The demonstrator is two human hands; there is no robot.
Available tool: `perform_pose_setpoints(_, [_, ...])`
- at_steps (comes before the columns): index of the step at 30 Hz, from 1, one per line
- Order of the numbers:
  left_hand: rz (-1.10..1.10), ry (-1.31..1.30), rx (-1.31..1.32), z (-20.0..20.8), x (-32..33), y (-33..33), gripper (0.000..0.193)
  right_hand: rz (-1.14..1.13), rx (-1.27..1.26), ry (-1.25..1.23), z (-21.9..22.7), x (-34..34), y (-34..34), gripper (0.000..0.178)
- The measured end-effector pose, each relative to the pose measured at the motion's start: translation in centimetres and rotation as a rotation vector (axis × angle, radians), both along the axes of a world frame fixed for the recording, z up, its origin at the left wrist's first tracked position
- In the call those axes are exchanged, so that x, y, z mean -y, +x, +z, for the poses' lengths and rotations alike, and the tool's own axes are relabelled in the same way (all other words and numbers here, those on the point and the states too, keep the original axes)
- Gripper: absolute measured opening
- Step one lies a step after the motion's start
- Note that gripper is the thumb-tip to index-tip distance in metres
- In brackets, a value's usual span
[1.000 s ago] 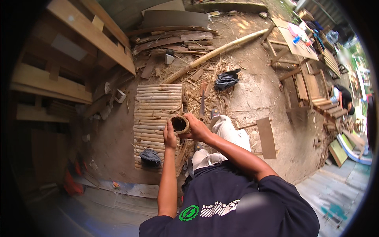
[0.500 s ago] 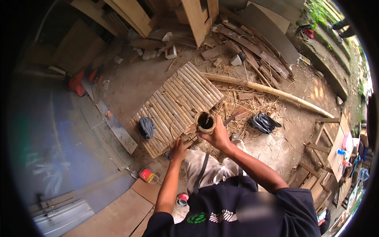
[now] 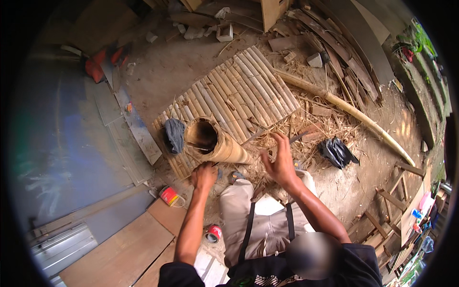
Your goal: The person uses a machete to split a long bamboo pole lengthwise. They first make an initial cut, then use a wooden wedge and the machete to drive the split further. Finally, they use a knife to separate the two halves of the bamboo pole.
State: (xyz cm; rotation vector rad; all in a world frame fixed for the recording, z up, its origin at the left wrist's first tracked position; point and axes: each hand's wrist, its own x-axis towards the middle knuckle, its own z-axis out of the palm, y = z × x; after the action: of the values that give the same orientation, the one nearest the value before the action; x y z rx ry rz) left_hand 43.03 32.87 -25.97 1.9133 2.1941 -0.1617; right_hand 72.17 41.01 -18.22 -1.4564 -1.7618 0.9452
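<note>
A thick, hollow bamboo tube (image 3: 230, 149) leans over the near edge of a low bamboo-slat platform (image 3: 229, 91), its dark open end facing up and left. Against the tube's lower side is my left hand (image 3: 204, 176), its fingers curled; what they hold, if anything, is hidden. Off the tube's right end, my right hand (image 3: 283, 165) is raised with fingers apart and nothing in it. A dark, thin blade-like piece (image 3: 299, 136) lies just beyond that hand. A dark grey cloth or bag (image 3: 175, 135) rests on the platform's left corner.
A long bamboo pole (image 3: 354, 110) runs right from the platform across shavings (image 3: 287, 125). A black plastic bag (image 3: 338, 152) lies at right. Two red cans, one (image 3: 169, 196) beside boards and one (image 3: 213, 234) nearer me, stand at left. Scrap planks (image 3: 334, 52) lie at the back.
The bamboo tube has gone from upright in my right hand to leaning leftward, its open end now at the left. My right hand has let go and opened. The view has shifted.
</note>
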Motion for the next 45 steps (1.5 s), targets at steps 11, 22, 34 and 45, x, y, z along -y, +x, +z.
perform_pose_setpoints(11, [-0.083, 0.320, -0.148, -0.2, -1.2, 0.2, 0.028, 0.278, 0.117, 0.741, -15.2, -4.0, -3.2, 0.017])
perform_pose_setpoints(22, [-0.147, 0.804, -0.254, -3.1, 2.5, 0.0, 0.027, 0.258, 0.083, 1.036, -16.7, -2.1, -3.8, 0.015])
perform_pose_setpoints(34, [-0.114, 0.652, -0.224, -2.2, 9.9, 0.8, 0.028, 0.244, 0.274, 1.111, -13.6, 3.4, -3.2, 0.043])
perform_pose_setpoints(45, [-0.081, 0.751, -0.273, 1.1, 13.3, 0.2, 0.024, 0.147, 0.315, 1.159, -8.7, 6.4, -3.7, 0.048])
